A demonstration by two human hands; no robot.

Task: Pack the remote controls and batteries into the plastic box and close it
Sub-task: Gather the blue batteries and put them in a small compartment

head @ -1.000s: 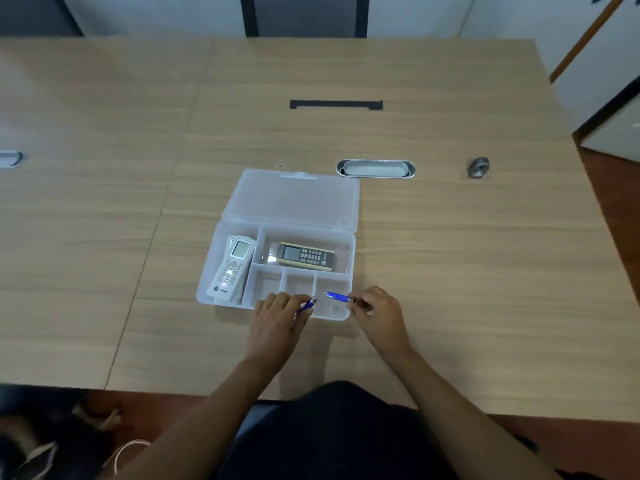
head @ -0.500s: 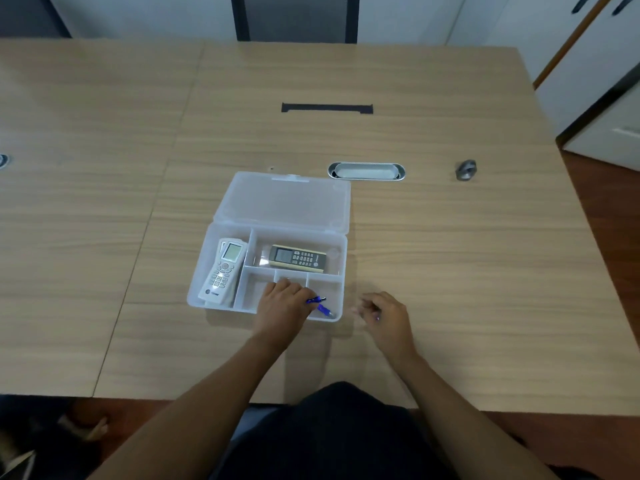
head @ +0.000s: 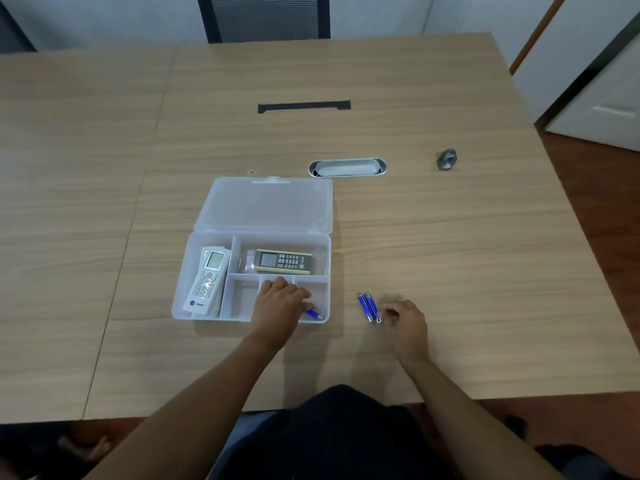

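— On the table (head: 450, 254), where's the box?
— Plastic box (head: 180, 299) sits open near the front edge, its lid (head: 266, 206) laid flat behind it. White remote (head: 206, 280) lies in the long left compartment, dark remote (head: 282, 261) in the wide rear one.

— And the left hand?
— Left hand (head: 278, 303) is down over the small front compartments, fingers curled. 1 blue battery (head: 313, 314) lies in the rightmost front compartment, its end poking out from under the fingertips. I cannot tell whether the fingers pinch it or only rest against it.

— The right hand?
— Right hand (head: 407, 322) rests on the wood to the right of the box, fingers loosely curled and blurred. 2 blue batteries (head: 369, 306) lie side by side on the table, just left of its fingertips; their near ends come very close to the fingers, but I cannot tell if they touch. Nothing is held in that hand as far as I can see
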